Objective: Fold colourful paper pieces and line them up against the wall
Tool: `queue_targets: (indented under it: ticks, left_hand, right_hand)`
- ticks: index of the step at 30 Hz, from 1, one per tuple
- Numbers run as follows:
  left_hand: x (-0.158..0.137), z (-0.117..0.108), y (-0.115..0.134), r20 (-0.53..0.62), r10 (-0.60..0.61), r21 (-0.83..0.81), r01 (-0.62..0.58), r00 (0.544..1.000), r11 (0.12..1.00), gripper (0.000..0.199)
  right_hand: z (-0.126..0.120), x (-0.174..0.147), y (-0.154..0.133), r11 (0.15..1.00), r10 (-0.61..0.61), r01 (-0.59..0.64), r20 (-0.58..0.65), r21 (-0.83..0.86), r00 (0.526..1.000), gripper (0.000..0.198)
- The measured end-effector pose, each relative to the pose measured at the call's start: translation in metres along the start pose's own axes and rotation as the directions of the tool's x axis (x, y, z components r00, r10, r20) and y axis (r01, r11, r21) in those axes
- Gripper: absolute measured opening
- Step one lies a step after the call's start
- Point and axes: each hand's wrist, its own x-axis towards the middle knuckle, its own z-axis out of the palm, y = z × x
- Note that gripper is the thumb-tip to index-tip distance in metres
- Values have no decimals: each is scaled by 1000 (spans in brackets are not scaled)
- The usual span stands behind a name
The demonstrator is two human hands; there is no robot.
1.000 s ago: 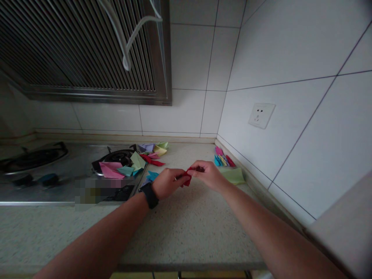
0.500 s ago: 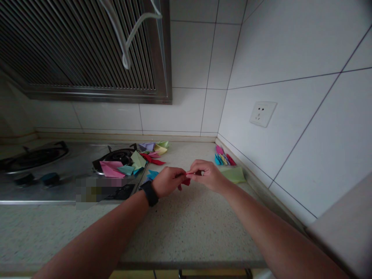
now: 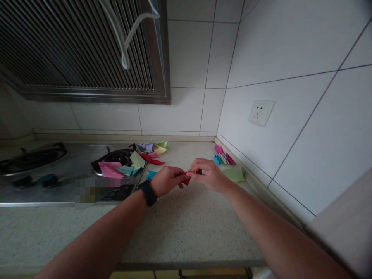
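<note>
A small piece of folded red paper (image 3: 187, 181) is held between my two hands above the counter. My left hand (image 3: 167, 180), with a dark watch on its wrist, pinches the paper from the left. From the right, the thumb and fingertips of my right hand (image 3: 207, 174) pinch its upper edge. Most of the paper is hidden by my fingers, so its full shape cannot be made out. Just past my left hand lies a blue folded paper (image 3: 150, 174). Beyond my right hand is a flat light green paper (image 3: 235, 174).
Several coloured folded papers (image 3: 137, 159) lie over the right burner and the stove's edge. A cluster of small folded papers (image 3: 222, 156) sits by the right wall. The gas stove (image 3: 69, 166) is at left, under a range hood (image 3: 95, 95). A socket (image 3: 261, 112) is on the right wall.
My fingers have shifted slightly on the red paper, and a bit more of its lower part hangs in view. The whole view has moved a little. Both hands keep their hold.
</note>
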Motion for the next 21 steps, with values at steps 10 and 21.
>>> queue_targets:
  ticks: [10,21]
  left_hand:
    - [-1,2,-4,32,23,-86,-20,999,996,25]
    - [1,5,-2,38,-26,-83,30,999,996,29]
  right_hand:
    - [-1,-2,6,984,172,-170,-45,60,984,20]
    - [-2,0,6,992,105,-111,-90,-64,990,20]
